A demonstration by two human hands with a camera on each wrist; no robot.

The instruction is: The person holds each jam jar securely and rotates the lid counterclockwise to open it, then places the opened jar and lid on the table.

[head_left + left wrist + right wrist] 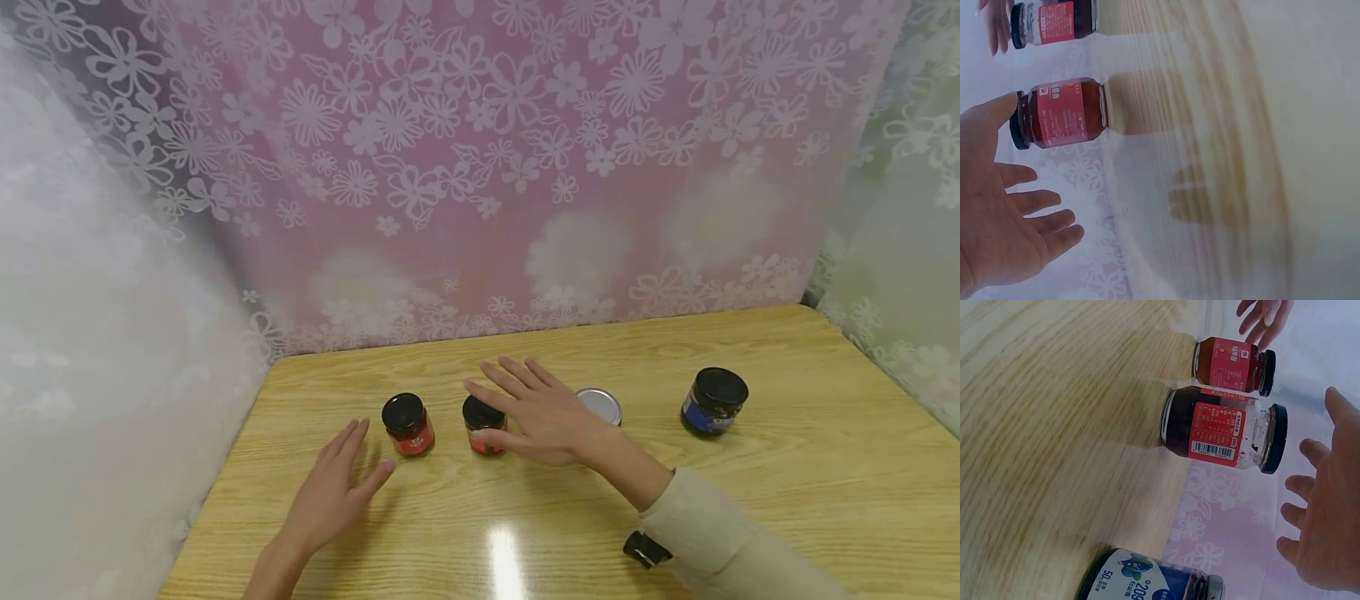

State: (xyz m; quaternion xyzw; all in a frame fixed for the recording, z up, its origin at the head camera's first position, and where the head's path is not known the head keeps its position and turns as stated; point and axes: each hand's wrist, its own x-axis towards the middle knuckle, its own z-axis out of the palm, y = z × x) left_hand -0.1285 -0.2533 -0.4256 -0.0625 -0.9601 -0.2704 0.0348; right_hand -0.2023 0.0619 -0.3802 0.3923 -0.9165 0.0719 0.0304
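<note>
Two glass jars with black lids and red labels stand upright, one left (415, 439) and one at mid-table (487, 446). In the right wrist view, the mid-table jar (1216, 428) is dark below with clear glass near its lid. My left hand (333, 492) hovers left of the left jar, fingers extended and thumb apart, holding nothing. In the left wrist view its thumb overlaps that jar's lid (1019, 122); contact is unclear. Fingers spread, my right hand (543, 421) is above and beside the mid-table jar, covering part of its lid. The right wrist view shows a gap between them.
Behind my right wrist stands a silver-lidded jar (600, 405), partly hidden; its blue-and-white label (1141, 578) shows in the right wrist view. Farther right is a wider black-lidded jar (712, 404) with a blue label. A flowered curtain (525, 208) hangs behind the wooden table (435, 533).
</note>
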